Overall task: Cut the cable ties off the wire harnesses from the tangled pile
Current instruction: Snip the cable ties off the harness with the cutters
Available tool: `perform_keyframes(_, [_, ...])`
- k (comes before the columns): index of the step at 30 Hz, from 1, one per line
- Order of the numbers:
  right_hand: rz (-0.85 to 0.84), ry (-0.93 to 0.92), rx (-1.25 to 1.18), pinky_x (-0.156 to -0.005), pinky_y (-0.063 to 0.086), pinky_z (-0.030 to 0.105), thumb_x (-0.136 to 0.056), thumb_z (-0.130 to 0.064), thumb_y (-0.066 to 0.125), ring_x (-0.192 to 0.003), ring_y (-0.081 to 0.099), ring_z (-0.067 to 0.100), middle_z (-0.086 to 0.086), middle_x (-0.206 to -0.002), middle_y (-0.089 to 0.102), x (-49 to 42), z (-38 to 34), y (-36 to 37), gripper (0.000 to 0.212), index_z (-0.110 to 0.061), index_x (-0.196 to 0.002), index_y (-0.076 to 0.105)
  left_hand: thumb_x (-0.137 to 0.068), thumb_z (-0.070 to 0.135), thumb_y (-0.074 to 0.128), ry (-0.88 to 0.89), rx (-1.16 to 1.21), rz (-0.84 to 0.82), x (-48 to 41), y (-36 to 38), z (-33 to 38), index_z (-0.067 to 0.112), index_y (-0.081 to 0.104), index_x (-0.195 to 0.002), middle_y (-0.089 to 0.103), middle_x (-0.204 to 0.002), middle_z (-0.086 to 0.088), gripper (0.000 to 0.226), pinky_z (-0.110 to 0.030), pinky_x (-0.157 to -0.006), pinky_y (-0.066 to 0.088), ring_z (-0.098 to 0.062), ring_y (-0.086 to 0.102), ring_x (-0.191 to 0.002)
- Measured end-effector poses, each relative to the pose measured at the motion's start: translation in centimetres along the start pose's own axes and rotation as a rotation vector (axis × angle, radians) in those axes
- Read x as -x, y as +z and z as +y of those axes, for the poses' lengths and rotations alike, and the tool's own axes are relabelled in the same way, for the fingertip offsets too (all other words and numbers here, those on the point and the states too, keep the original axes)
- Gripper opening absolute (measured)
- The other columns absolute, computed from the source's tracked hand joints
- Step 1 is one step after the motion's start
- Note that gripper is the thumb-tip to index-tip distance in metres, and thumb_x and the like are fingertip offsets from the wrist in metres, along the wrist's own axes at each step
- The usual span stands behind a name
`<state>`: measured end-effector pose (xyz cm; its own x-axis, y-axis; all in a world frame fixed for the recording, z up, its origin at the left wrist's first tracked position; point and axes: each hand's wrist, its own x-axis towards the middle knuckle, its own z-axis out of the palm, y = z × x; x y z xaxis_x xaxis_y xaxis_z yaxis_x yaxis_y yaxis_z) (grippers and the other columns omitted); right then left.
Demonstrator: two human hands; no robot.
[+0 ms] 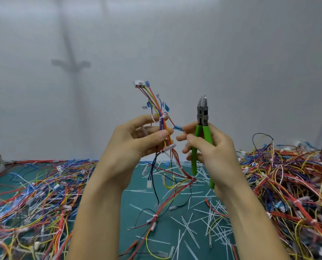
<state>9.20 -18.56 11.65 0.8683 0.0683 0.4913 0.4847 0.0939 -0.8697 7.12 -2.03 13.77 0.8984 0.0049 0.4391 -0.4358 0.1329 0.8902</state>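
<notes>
Two hands: left hand [135, 143] pinches multicoloured wire harness [153, 99] upright, exposing white plastic cable tie [159, 118]; right hand [212, 149] grips green-handled steel cutters [202, 113], apparently readying snip.

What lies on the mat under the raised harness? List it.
Under the harness, the green mat shows cut white ties and loose wires. The forearms hide the mat on both sides.

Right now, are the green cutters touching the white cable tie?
Apart. The head view shows bare wall between the green cutters and the white cable tie.
</notes>
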Motion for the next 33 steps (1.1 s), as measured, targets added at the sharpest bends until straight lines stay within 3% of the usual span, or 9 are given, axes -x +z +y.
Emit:
perform_keyframes(5, [-0.149, 0.056, 0.071, -0.07, 0.053, 0.037, -0.096, -0.021, 0.057, -0.068, 0.058, 0.013, -0.003, -0.089, 0.075, 0.2, -0.3, -0.9, 0.011, -0.02, -0.1, 0.068, -0.074, 0.011, 0.066, 0.0, 0.063, -0.013, 0.0, -0.4, 0.1, 0.012, 0.068, -0.11, 0.075, -0.094, -0.004, 0.036, -0.022, -0.067, 0.056, -0.018, 0.073, -0.08])
perform_keyframes(9, [-0.248, 0.038, 0.083, -0.064, 0.049, 0.028, -0.092, -0.02, 0.064, -0.065, 0.057, 0.009, -0.012, -0.068, 0.066, 0.5, -0.4, -0.4, 0.009, -0.019, -0.098, 0.07, -0.078, 0.007, 0.062, 0.015, 0.096, -0.022, 0.1, -0.2, 0.0, 0.008, 0.062, -0.11, 0.075, -0.098, -0.003, 0.032, -0.026, -0.067, 0.057, -0.024, 0.074, -0.087])
perform_keyframes(13, [-0.275, -0.004, 0.027, -0.061, 0.049, 0.017, -0.088, -0.012, 0.068, -0.063, 0.06, 0.001, -0.015, -0.071, 0.069, 0.4, -0.4, -0.3, 0.011, -0.017, -0.097, 0.07, -0.088, 0.0, 0.057, 0.027, 0.134, -0.028, 0.0, -0.2, 0.0, 0.005, 0.058, -0.109, 0.074, -0.102, -0.007, 0.022, -0.03, -0.068, 0.059, -0.032, 0.073, -0.089])
perform_keyframes(17, [-0.225, -0.034, 0.049, -0.058, 0.048, 0.011, -0.084, -0.004, 0.071, -0.064, 0.061, -0.002, -0.013, -0.072, 0.069, 0.3, -0.5, -0.4, 0.012, -0.014, -0.089, 0.068, -0.084, 0.002, 0.06, 0.036, 0.157, 0.01, -0.1, 0.3, 0.0, 0.004, 0.06, -0.103, 0.075, -0.1, -0.009, 0.019, -0.025, -0.065, 0.057, -0.025, 0.074, -0.086])
perform_keyframes(22, [-0.008, -0.017, 0.065, -0.057, 0.045, 0.021, -0.082, -0.012, 0.075, -0.059, 0.052, 0.007, -0.001, -0.074, 0.06, 0.0, 0.1, -0.2, 0.012, -0.016, -0.084, 0.064, -0.088, 0.003, 0.061, 0.062, 0.129, 0.094, -0.3, 1.1, -0.3, 0.0, 0.052, -0.105, 0.075, -0.103, -0.011, 0.02, -0.025, -0.067, 0.058, -0.024, 0.074, -0.089])
perform_keyframes(27, [-0.101, -0.07, 0.12, -0.056, 0.044, 0.013, -0.08, -0.016, 0.078, -0.059, 0.055, 0.001, -0.012, -0.068, 0.064, 0.0, 0.0, -0.2, 0.011, -0.016, -0.084, 0.068, -0.091, 0.003, 0.06, 0.048, 0.097, 0.144, -0.6, 1.6, -0.6, -0.003, 0.052, -0.112, 0.072, -0.112, -0.01, 0.023, -0.027, -0.07, 0.06, -0.027, 0.072, -0.096])
perform_keyframes(30, [-0.062, -0.093, 0.229, -0.064, 0.053, 0.029, -0.079, -0.021, 0.079, -0.065, 0.058, 0.008, -0.01, -0.071, 0.067, 0.0, 0.2, 0.2, 0.012, -0.018, -0.082, 0.067, -0.092, 0.001, 0.059, 0.034, 0.122, 0.15, -0.7, 1.7, -0.7, -0.004, 0.055, -0.117, 0.071, -0.117, -0.007, 0.026, -0.03, -0.08, 0.06, -0.027, 0.07, -0.104])
perform_keyframes(33, [0.01, -0.102, 0.283, -0.075, 0.057, 0.043, -0.079, -0.022, 0.078, -0.072, 0.063, 0.02, -0.009, -0.076, 0.07, 0.0, 0.3, 0.6, 0.012, -0.021, -0.081, 0.067, -0.093, 0.0, 0.057, 0.024, 0.141, 0.148, -0.7, 1.8, -0.8, -0.002, 0.058, -0.117, 0.071, -0.117, -0.005, 0.024, -0.024, -0.078, 0.059, -0.025, 0.07, -0.104])
